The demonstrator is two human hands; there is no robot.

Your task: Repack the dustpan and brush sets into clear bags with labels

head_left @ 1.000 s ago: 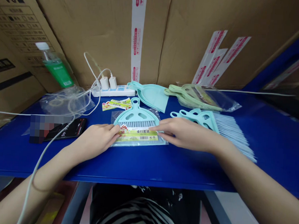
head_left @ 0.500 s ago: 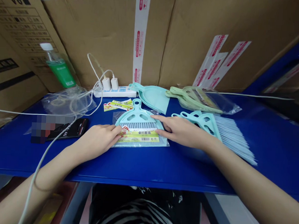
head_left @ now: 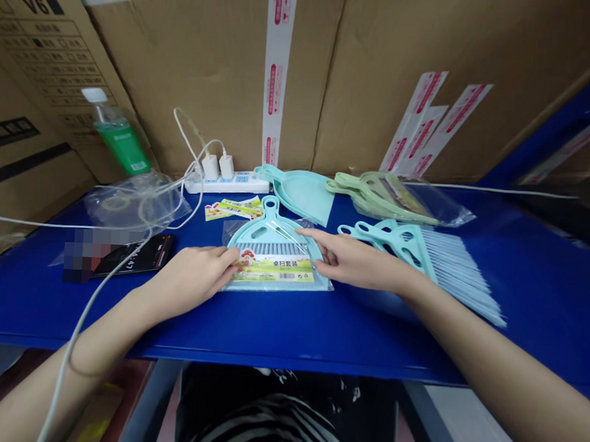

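A light-blue dustpan and brush set (head_left: pixel 268 234) lies flat in a clear plastic bag in front of me, handle away from me. A yellow-green printed card (head_left: pixel 275 266) sits over its lower part inside the bag. My left hand (head_left: pixel 193 275) grips the bag's left edge with fingers pressed together. At the right edge, my right hand (head_left: pixel 355 258) holds the set between index finger and thumb, the other fingers curled. Just right of that hand are blue brushes (head_left: pixel 422 247) with pale bristles, partly hidden by my forearm.
Behind lie a loose blue dustpan (head_left: pixel 304 192), a bagged green dustpan set (head_left: pixel 390 196) and printed cards (head_left: pixel 234 208). A white power strip (head_left: pixel 247 182), cables, a phone (head_left: pixel 139 256) and a green-labelled bottle (head_left: pixel 121 142) occupy the left. Cardboard boxes (head_left: pixel 209 58) wall the back.
My right index finger and thumb have drawn back slightly rightward, from over the pack to its right edge. My left hand and the set have stayed in place.
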